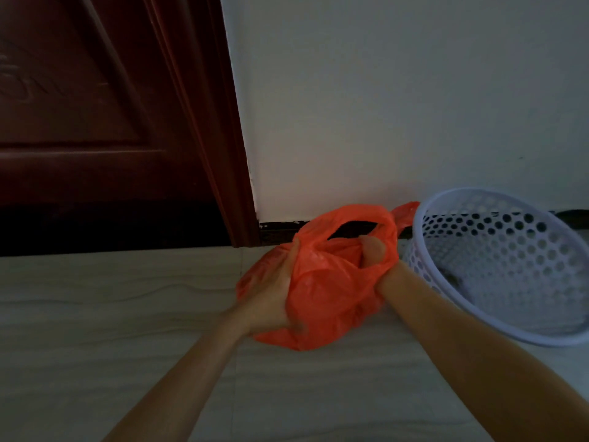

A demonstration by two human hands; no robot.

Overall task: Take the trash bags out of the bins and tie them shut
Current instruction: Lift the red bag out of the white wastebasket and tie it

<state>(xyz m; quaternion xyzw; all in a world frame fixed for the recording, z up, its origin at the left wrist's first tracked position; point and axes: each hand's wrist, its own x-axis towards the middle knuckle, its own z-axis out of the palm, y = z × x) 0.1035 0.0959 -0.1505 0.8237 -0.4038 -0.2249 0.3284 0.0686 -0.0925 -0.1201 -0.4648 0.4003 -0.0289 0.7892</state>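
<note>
An orange plastic trash bag (325,291) sits on the pale tiled floor, out of the bin, bulging with its contents. My left hand (274,291) grips its left side, fingers wrapped round the plastic. My right hand (371,250) is closed on the bag's top, with one handle loop arched over it and another handle tip sticking out behind. A white perforated plastic bin (497,266) stands tilted just to the right of the bag, its mouth facing me; something dim lies at its bottom.
A dark red wooden door and its frame (204,122) fill the left. A white wall (398,106) with a dark skirting strip runs behind the bag and bin. Tiled floor (111,314) stretches to the left and towards me.
</note>
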